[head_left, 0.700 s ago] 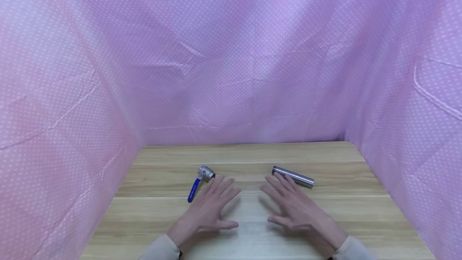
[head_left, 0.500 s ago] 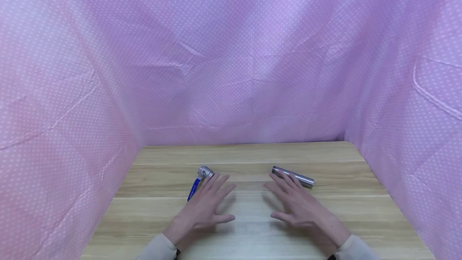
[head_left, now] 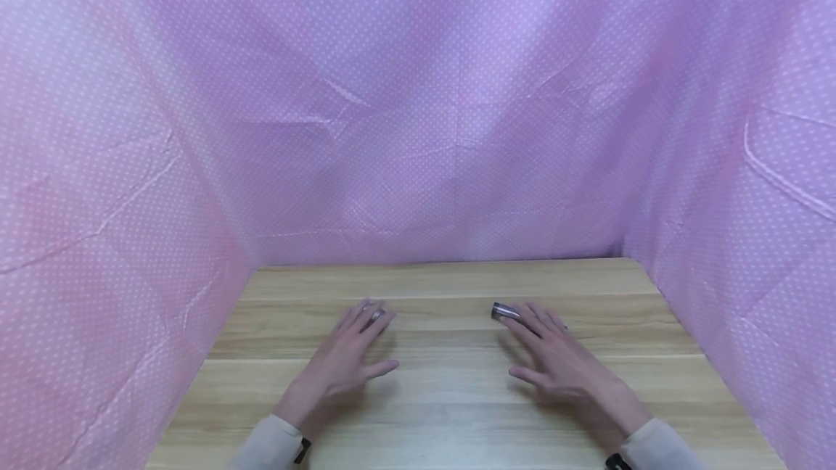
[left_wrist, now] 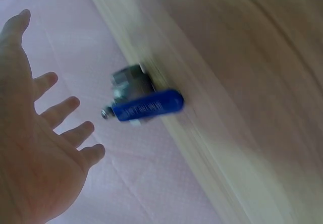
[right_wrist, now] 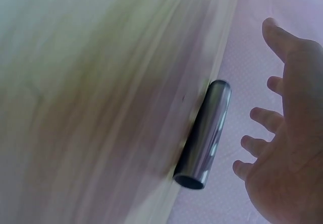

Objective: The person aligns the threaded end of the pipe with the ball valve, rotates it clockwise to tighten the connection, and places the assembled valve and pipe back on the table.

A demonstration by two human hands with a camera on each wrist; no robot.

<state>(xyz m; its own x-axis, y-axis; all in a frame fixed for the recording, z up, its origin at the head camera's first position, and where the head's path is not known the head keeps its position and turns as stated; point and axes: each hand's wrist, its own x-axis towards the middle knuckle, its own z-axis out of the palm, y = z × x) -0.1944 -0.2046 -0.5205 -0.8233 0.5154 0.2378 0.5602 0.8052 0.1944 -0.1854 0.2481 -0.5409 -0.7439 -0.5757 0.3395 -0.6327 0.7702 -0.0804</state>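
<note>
A ball valve (left_wrist: 133,85) with a blue lever handle (left_wrist: 149,105) lies on the wooden table. In the head view, my left hand (head_left: 342,354) hovers over it, fingers spread, hiding most of it. The left wrist view shows a gap between that hand and the valve. On the right lies a short metal pipe (right_wrist: 204,133); my right hand (head_left: 564,361) is above it with fingers spread, covering all but its left end in the head view. The right wrist view shows the pipe apart from the fingers. Neither hand holds anything.
The wooden table (head_left: 451,412) has light and darker planks. Pink dotted cloth (head_left: 418,129) hangs behind it and along both sides. Dark bands show at both wrists, by pale sleeves.
Both hands have moved apart: the left one leftward over the valve, the right one rightward over the pipe. The valve and pipe have stayed in place.
</note>
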